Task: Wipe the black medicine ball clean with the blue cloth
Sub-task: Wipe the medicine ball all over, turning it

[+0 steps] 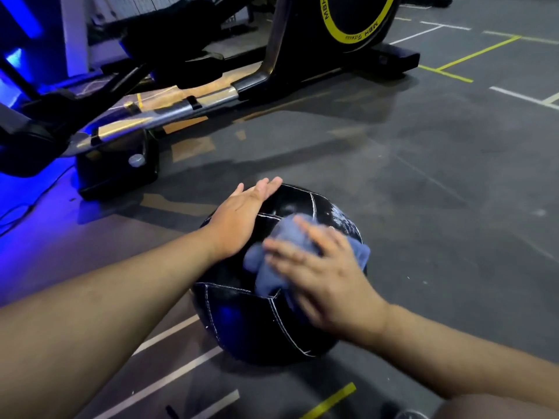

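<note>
Black medicine ball [242, 322], on gym floor: mid-wipe. My left hand [242, 219] lies flat, steadying it; right hand [326, 279], fingers spread, presses blue cloth [282, 234] on top. White smudges [341, 219] beside the cloth: unfinished, I judge.

a black exercise machine [287, 55] with a yellow ring [357, 22] on its round housing stands at the far side of a dark grey rubber floor [438, 176]. a shiny metal rail [169, 111] slopes from it down to the left, over a black block foot [118, 176] bearing a silver knob [136, 160]. yellow tape lines [478, 54] and white tape lines [523, 98] mark the floor at right. blue light [18, 225] washes the left edge, below a white upright post [74, 34].
</note>
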`<state>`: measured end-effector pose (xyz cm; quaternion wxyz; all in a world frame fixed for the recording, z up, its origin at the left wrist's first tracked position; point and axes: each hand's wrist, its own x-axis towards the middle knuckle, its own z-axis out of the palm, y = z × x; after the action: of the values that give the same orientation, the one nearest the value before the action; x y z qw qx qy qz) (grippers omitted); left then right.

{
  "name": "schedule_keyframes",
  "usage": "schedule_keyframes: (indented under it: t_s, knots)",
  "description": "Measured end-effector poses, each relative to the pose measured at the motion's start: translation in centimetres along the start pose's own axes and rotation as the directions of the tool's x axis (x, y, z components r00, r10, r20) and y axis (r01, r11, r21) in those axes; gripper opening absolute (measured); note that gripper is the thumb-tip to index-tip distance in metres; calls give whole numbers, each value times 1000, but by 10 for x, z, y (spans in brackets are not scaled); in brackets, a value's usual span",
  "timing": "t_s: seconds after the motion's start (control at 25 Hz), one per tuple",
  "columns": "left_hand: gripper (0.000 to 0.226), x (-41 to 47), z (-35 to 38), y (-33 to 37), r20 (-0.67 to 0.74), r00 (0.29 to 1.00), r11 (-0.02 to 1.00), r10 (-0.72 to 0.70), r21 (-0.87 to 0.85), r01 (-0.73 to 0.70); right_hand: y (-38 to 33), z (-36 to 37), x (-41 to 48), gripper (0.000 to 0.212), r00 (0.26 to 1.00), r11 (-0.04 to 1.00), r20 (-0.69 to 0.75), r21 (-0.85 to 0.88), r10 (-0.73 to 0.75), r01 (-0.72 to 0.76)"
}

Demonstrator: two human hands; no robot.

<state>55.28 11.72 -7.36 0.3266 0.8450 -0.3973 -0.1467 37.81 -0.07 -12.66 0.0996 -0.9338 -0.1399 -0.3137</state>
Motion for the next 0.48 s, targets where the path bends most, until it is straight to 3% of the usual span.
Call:
schedule_keyframes:
  t_s: [0.08, 0.16, 0.24, 0.32, 0.36, 0.4, 0.48]
  knots:
    - [69, -2, -2, -5, 11, 999, 998, 31, 49, -32, -23, 0, -12, 41, 973, 978, 124, -54, -196, 204]
    - [67, -5, -2, -8, 40, 996, 986, 85, 140, -90, -13, -1, -6, 39, 972, 975, 118, -67, -204, 212]
    - [61, -8, 0, -9, 46, 993, 979, 108, 167, -114, 14, -1, 16, 40, 993, 993, -5, 16, 117, -117]
    - [61, -7, 3, -9, 52, 990, 974, 128, 183, -135, 40, -7, 37, 42, 870, 860, -1, 150, 493, -487]
    - [61, -6, 3, -9, 57, 990, 971, 129, 193, -138, 40, -6, 34, 42, 848, 831, 24, 183, 530, -525]
    - [61, -3, 2, -10, 56, 991, 971, 123, 201, -132, 34, -2, 24, 40, 897, 884, -3, 174, 442, -435]
    - [62, 0, -1, -12, 59, 993, 963, 100, 246, -111, 2, 5, -10, 40, 999, 998, 2, 57, 34, -35]
